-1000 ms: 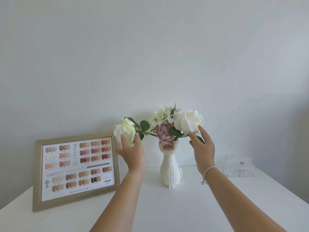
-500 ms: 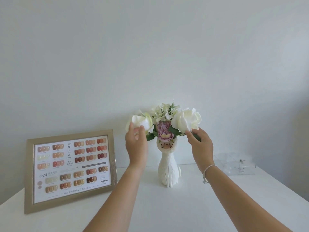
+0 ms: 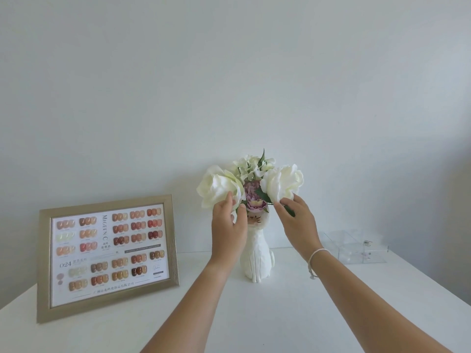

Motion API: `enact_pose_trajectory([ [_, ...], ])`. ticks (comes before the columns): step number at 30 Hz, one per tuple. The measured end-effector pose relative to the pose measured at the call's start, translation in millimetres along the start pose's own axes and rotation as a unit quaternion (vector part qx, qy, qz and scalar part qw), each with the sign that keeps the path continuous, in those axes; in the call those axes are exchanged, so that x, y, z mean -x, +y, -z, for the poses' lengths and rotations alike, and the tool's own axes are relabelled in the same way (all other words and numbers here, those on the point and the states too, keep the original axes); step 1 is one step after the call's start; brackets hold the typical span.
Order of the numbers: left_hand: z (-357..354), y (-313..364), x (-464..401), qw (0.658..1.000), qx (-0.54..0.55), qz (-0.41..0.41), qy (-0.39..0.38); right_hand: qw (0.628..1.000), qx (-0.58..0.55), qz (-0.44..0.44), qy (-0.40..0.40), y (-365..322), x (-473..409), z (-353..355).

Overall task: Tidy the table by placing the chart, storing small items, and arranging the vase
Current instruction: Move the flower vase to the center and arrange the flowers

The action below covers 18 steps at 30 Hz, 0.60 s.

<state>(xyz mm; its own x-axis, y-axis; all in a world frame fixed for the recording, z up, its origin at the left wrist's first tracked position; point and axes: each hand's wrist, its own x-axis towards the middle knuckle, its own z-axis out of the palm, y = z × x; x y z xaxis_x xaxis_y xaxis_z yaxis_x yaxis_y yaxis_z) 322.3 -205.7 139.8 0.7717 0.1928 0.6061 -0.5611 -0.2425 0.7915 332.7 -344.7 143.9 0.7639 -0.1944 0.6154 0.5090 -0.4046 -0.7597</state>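
A white cat-shaped vase [image 3: 257, 261] stands upright on the white table [image 3: 293, 314], holding white roses, a pink peony [image 3: 252, 200] and small white blossoms. My left hand [image 3: 228, 230] cups the left white rose [image 3: 216, 187] from below, fingers around its base. My right hand [image 3: 298, 222] touches the underside of the right white rose [image 3: 283, 183], fingers at its stem and leaf. The framed nail-colour chart [image 3: 107, 256] leans against the wall at the left.
A clear plastic box [image 3: 356, 247] with small items inside sits at the back right near the wall. The table's right edge runs diagonally down at the far right. A grey wall stands behind everything.
My left hand has brought the left rose rightward and up, from hanging out sideways to sitting close against the bouquet. My right hand stayed at the right rose.
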Motion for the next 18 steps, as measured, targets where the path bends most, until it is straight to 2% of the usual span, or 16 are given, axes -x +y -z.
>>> enact_pose_trajectory([
  [2, 1, -2, 5, 1.000, 0.007, -0.004, 0.009, 1.000, -0.025, 0.012, 0.009, -1, 4, 2],
  [4, 6, -6, 7, 0.998, 0.022, -0.009, 0.062, 0.995, -0.092, -0.001, 0.048, 0, 7, 5],
  [7, 19, -12, 7, 0.987, 0.054, 0.021, 0.151, 0.965, -0.210, -0.081, 0.138, 7, 10, 12],
  [10, 29, -16, 0, 0.976, 0.073, 0.073, 0.192, 0.925, -0.284, -0.172, 0.186, 10, 9, 18],
  [14, 33, -15, -10, 0.981, 0.108, 0.099, 0.124, 0.922, -0.271, -0.245, 0.128, 14, 1, 23],
  [18, 28, -14, -5, 0.987, 0.110, 0.085, 0.075, 0.928, -0.257, -0.262, 0.066, 5, -6, 20],
])
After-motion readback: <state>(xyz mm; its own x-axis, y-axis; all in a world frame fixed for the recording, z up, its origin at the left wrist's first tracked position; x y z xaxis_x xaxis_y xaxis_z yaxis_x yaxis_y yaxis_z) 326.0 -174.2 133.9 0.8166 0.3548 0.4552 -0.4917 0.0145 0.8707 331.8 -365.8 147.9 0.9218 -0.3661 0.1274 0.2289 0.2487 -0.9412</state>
